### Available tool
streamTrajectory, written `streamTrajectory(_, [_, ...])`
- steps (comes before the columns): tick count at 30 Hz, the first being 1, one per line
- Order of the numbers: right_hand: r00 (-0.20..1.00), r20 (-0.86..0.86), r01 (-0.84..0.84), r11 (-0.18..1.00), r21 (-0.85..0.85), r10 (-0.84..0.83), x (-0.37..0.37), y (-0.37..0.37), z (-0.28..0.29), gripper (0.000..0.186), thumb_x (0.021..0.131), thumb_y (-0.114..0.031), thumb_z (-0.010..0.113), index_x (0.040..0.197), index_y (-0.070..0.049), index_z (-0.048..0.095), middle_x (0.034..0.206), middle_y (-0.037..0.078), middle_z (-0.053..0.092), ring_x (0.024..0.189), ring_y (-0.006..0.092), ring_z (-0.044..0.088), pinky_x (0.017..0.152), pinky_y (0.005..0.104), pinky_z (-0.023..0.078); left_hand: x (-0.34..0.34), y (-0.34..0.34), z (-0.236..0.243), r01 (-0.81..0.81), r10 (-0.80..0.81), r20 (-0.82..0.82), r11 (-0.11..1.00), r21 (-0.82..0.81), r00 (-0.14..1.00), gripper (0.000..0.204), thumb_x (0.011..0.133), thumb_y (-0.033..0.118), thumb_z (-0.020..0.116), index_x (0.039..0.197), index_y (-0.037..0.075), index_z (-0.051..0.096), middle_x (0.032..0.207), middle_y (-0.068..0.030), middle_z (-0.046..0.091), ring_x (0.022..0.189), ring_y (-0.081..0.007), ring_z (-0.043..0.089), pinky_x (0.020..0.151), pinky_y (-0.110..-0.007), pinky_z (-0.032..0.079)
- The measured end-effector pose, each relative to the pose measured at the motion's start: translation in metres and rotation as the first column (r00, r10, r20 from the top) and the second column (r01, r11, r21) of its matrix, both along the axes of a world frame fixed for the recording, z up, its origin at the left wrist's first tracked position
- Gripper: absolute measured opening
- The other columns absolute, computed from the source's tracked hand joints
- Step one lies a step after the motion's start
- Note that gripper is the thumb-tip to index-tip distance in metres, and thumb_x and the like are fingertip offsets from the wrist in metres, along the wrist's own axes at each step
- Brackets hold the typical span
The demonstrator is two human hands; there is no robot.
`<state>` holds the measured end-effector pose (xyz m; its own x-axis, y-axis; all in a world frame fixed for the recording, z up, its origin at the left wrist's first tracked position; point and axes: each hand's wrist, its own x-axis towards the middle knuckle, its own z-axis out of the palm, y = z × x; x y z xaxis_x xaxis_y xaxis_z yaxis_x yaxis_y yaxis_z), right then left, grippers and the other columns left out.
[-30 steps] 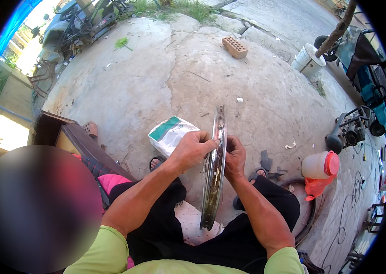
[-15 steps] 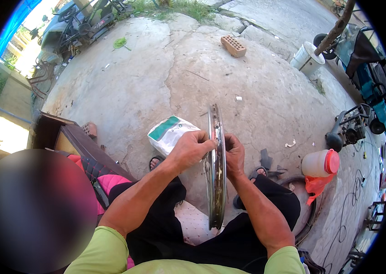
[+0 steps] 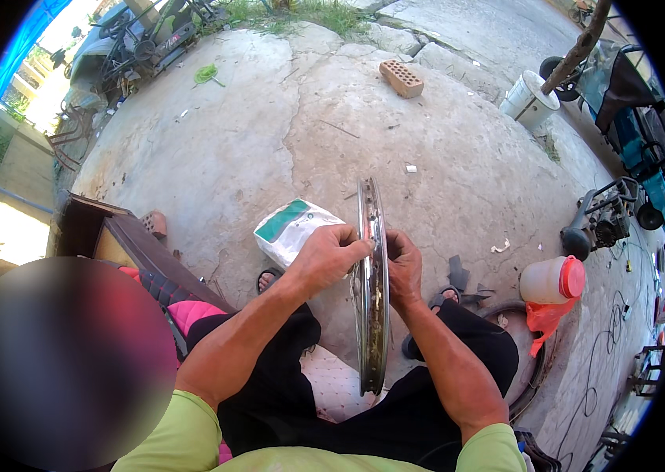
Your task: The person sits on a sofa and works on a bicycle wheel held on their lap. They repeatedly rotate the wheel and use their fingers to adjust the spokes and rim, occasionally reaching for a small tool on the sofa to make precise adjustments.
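A worn metal wheel rim (image 3: 374, 338) stands upright between my legs, its rusty, stained outer channel turned up toward me. Thin spokes show along its left side. My left hand (image 3: 326, 258) is closed on the rim's upper part from the left, thumb pressed against the channel edge. From the right, my right hand (image 3: 405, 271) is closed at the same height, fingers bent against the rim. Whether either hand also pinches something small, such as a spoke end, is hidden. A white and green sack (image 3: 289, 228) lies on the ground just beyond my left hand.
A red-lidded plastic jar (image 3: 548, 281) on a red bag and a black tire (image 3: 533, 385) are at my right. Farther right sits a small machine (image 3: 604, 220). A hollow brick (image 3: 401, 79) and a white bucket (image 3: 530, 101) stand ahead. A blurred round patch covers the lower left.
My hands and the wheel rim hold nearly the same place. The blurred patch at the lower left has grown slightly to the right.
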<state>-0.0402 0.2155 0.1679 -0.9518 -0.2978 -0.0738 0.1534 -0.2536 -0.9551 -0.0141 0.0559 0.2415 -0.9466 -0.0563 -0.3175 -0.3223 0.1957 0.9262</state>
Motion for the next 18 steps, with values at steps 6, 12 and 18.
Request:
streamTrajectory(6, [0.999, 0.028, -0.025, 0.998, 0.049, 0.024, 0.000, 0.002, 0.003, 0.023, 0.092, -0.010, 0.071, 0.111, 0.002, 0.065, 0.094, 0.005, 0.070, 0.079, 0.0096, 0.064, 0.069, 0.0258, 0.054, -0.002, 0.002, 0.011, -0.029, 0.029, 0.026, 1.000, 0.000, 0.999, 0.032, 0.090, 0.026, 0.069, 0.071, 0.002, 0.060, 0.065, 0.0030, 0.052, 0.057, -0.0045, 0.044, 0.049, -0.025, 0.033])
streamTrajectory(12, [1.000, 0.009, -0.005, 1.000, 0.006, 0.005, 0.000, 0.001, -0.001, 0.025, 0.092, -0.011, 0.072, 0.112, 0.002, 0.065, 0.096, 0.006, 0.070, 0.080, 0.0098, 0.065, 0.070, 0.0256, 0.054, -0.001, -0.002, -0.001, 0.032, -0.035, -0.031, 0.995, -0.092, 0.999, 0.034, 0.091, 0.027, 0.069, 0.069, 0.002, 0.060, 0.064, 0.0033, 0.052, 0.059, -0.0050, 0.043, 0.050, -0.026, 0.034])
streamTrajectory(18, [0.996, 0.072, -0.050, 0.998, 0.047, 0.047, -0.001, 0.002, 0.001, 0.028, 0.091, -0.011, 0.072, 0.114, 0.002, 0.064, 0.094, 0.006, 0.070, 0.080, 0.0095, 0.065, 0.070, 0.0254, 0.054, -0.001, -0.001, 0.007, -0.007, 0.006, -0.015, 0.997, -0.082, 1.000, 0.035, 0.091, 0.027, 0.069, 0.069, 0.001, 0.059, 0.064, 0.0034, 0.051, 0.060, -0.0051, 0.043, 0.051, -0.026, 0.033])
